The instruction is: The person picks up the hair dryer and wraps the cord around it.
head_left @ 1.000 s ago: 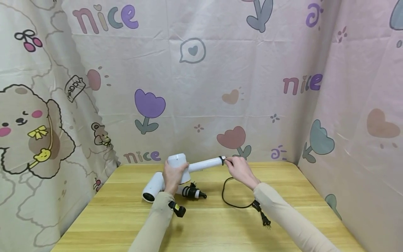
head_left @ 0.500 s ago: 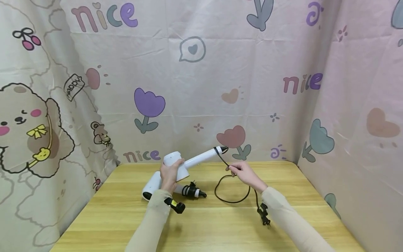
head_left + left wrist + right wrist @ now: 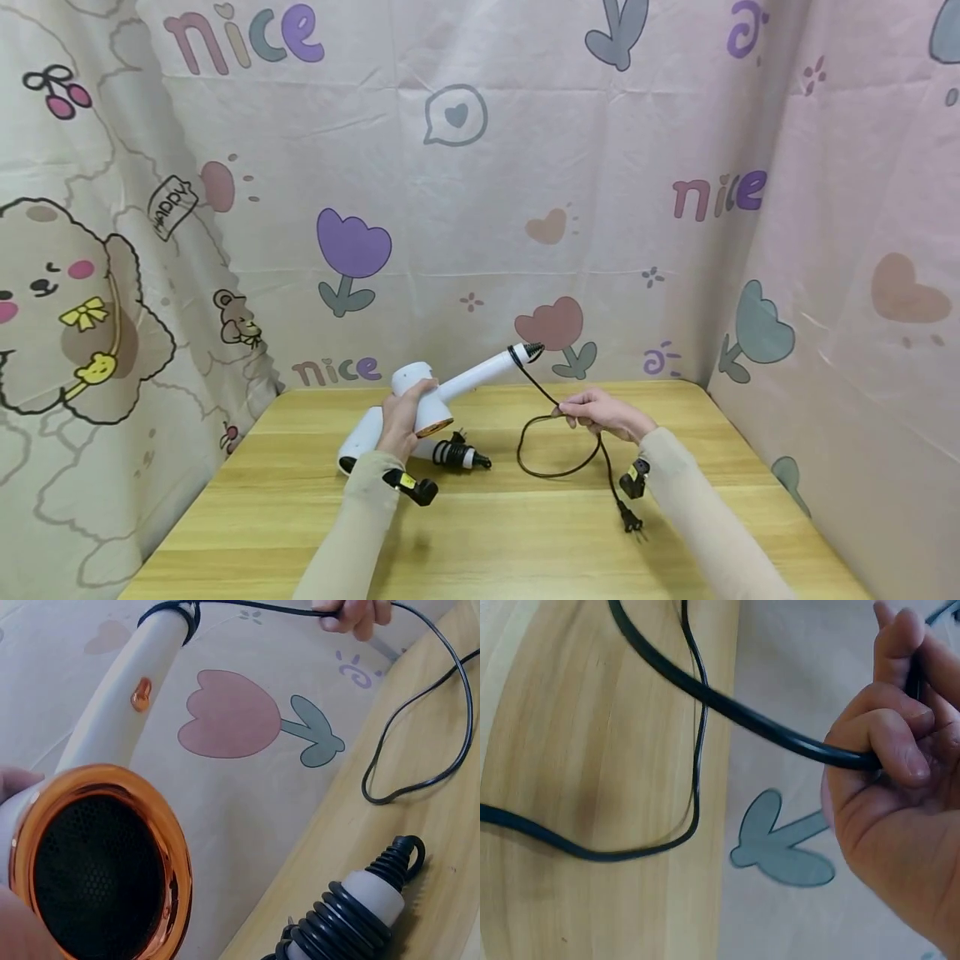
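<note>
My left hand grips a white hair dryer by its head, holding it above the table with the handle tilted up to the right. In the left wrist view, the dryer's copper-rimmed grille faces the camera. A black power cord is looped about the handle's end and runs taut to my right hand, which pinches it. From there the cord drops in a loose loop to its plug. Curled fingers hold the cord in the right wrist view.
A second white hair dryer lies on the wooden table, partly hidden behind my left hand. Its black cord is wound round the handle. Printed curtains stand behind and at both sides.
My right hand has moved from the handle's end down and to the right, drawing the cord out taut. The held dryer's handle has tilted further up.
</note>
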Tool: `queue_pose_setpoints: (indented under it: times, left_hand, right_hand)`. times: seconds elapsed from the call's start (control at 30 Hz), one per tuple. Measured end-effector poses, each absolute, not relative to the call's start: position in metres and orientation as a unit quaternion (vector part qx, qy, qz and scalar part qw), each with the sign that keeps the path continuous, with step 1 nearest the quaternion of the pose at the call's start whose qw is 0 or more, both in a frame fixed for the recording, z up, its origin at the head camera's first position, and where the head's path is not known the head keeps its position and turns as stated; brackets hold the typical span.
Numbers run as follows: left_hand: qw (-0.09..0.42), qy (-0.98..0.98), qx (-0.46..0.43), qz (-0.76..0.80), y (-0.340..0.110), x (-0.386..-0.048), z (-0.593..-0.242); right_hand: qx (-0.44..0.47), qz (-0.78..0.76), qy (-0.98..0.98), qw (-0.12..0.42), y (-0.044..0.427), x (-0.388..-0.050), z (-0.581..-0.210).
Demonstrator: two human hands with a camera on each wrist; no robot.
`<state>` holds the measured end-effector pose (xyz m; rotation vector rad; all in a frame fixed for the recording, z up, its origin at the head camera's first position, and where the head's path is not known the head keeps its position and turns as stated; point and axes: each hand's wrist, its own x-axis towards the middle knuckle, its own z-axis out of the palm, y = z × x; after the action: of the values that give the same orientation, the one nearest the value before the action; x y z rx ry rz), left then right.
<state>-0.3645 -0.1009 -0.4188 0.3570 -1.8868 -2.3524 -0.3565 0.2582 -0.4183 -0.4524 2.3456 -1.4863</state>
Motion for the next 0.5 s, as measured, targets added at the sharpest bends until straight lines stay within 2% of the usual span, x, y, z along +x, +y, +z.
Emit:
queue_pose_setpoints:
  times: [0.13,0.3,0.5]
  left_hand:
    - [0.031,-0.627,0.116,-0.77,-0.103,-0.364,-0.419]
    - [-0.009,-0.65,0.108,-0.752,-0.102,-0.362,-0.42]
    - [-0.036,-0.673,0.086,-0.734,-0.102,-0.36,-0.421]
  right_hand:
    - [-0.116,-0.506,0.842,0.145,0.263,-0.36,-0.418]
    - [-0.066,-0.441,0.893,0.062,0.253,-0.366,-0.413]
    - [-0.018,-0.455,0.89,-0.023,0.242,-0.372,-0.409]
